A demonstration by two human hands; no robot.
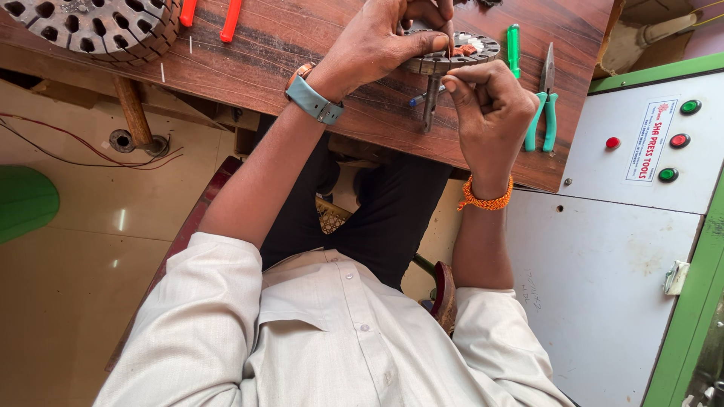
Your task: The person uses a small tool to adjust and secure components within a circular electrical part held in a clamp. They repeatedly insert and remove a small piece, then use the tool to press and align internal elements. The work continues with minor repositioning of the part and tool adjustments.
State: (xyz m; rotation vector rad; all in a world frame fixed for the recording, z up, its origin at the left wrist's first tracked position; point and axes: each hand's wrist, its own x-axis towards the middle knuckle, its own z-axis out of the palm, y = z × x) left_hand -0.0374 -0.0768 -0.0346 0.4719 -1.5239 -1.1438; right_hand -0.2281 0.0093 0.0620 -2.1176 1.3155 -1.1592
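Two hands | left hand (377, 41), right hand (486, 109) pinch slotted disc (475, 47) | pliers (544, 105), screwdriver (513, 49) beside

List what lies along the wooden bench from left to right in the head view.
Large slotted core → red handles → left hand → small slotted disc → green screwdriver → green pliers

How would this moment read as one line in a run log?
left hand: grips slotted metal disc | right hand: pinched shut beside disc | pliers: lying on wooden table
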